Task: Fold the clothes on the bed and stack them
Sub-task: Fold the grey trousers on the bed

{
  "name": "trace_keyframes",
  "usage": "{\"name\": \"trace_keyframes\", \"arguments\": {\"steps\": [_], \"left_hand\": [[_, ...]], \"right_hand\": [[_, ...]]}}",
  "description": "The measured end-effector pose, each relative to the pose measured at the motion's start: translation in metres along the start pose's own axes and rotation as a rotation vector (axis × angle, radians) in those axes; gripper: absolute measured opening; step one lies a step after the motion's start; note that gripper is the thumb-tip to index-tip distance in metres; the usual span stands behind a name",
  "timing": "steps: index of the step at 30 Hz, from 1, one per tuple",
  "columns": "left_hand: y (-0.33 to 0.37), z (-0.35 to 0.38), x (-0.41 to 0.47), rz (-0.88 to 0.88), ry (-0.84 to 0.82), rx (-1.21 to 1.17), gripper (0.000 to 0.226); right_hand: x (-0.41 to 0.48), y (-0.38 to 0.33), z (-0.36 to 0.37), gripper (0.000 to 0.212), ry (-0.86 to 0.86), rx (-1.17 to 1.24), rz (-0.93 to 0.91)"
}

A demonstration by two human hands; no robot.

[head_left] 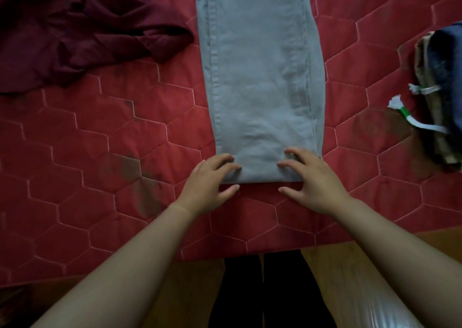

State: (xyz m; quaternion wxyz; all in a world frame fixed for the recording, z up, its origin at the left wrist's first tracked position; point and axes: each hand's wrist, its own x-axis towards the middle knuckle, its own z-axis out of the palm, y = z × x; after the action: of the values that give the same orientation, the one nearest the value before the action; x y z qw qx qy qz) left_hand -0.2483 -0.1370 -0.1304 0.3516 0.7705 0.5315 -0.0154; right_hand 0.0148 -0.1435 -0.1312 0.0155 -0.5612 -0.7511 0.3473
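Grey trousers (260, 72) lie flat and lengthwise down the middle of the red quilted bed (105, 132), legs laid one on the other, hem end nearest me. My left hand (212, 185) rests at the hem's left corner, fingers spread on the cloth, thumb on the quilt below. At the hem's right corner sits my right hand (312, 180), likewise spread, fingertips on the fabric. Neither hand pinches the cloth. A crumpled maroon garment (82, 32) lies at the far left. A stack of folded clothes (440, 90), dark blue over tan, stands at the right edge.
White drawstrings with a green band (410, 112) trail from the stack onto the quilt. The bed's near edge (250, 250) runs across below my hands, with a wooden floor (180, 290) beneath. Bare quilt shows on both sides of the trousers.
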Motion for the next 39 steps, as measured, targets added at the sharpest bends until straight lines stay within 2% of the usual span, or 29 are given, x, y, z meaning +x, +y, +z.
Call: {"name": "trace_keyframes", "arguments": {"steps": [3, 7, 10, 15, 17, 20, 23, 26, 29, 31, 32, 34, 36, 39], "left_hand": [[-0.001, 0.003, 0.002, -0.004, -0.007, 0.046, 0.045], [0.011, -0.005, 0.008, -0.04, 0.078, 0.041, 0.036], [0.024, -0.022, 0.006, -0.083, 0.131, 0.002, 0.026], [0.057, -0.061, -0.014, -0.079, 0.129, -0.054, 0.018], [0.071, -0.077, -0.025, -0.063, 0.119, -0.093, 0.02], [0.083, -0.106, -0.026, -0.089, 0.155, -0.176, 0.022], [0.086, -0.146, 0.01, -0.163, 0.281, -0.233, 0.029], [0.082, -0.186, 0.071, -0.235, 0.422, -0.272, 0.022], [0.068, -0.211, 0.125, -0.307, 0.569, -0.391, 0.023], [0.054, -0.207, 0.152, -0.356, 0.632, -0.47, 0.027], [0.046, -0.2, 0.161, -0.383, 0.606, -0.501, 0.035], [0.03, -0.175, 0.171, -0.399, 0.449, -0.505, 0.066], [0.013, -0.148, 0.172, -0.396, 0.297, -0.478, 0.088], [-0.004, -0.12, 0.176, -0.444, 0.264, -0.506, 0.082]], "right_hand": [[0.002, 0.002, 0.01, 0.049, 0.094, -0.047, 0.021], [0.007, -0.007, 0.01, 0.025, 0.213, 0.008, 0.095], [0.004, -0.014, -0.011, 0.013, 0.2, 0.023, 0.13], [-0.019, -0.036, -0.071, 0.008, 0.088, 0.014, 0.089], [-0.034, -0.047, -0.091, 0.007, 0.055, 0.056, 0.103], [-0.034, -0.058, -0.12, 0.005, 0.095, 0.106, 0.103], [0.006, -0.058, -0.159, 0.004, 0.219, 0.135, 0.068], [0.072, -0.049, -0.202, 0.01, 0.369, 0.156, 0.031], [0.135, -0.034, -0.233, 0.017, 0.48, 0.299, 0.054], [0.163, -0.017, -0.238, 0.029, 0.483, 0.436, 0.122], [0.172, -0.007, -0.233, 0.037, 0.44, 0.487, 0.174], [0.178, 0.011, -0.214, 0.051, 0.279, 0.511, 0.276], [0.178, 0.027, -0.19, 0.055, 0.147, 0.48, 0.334], [0.174, 0.037, -0.165, 0.046, 0.205, 0.445, 0.375]]}}
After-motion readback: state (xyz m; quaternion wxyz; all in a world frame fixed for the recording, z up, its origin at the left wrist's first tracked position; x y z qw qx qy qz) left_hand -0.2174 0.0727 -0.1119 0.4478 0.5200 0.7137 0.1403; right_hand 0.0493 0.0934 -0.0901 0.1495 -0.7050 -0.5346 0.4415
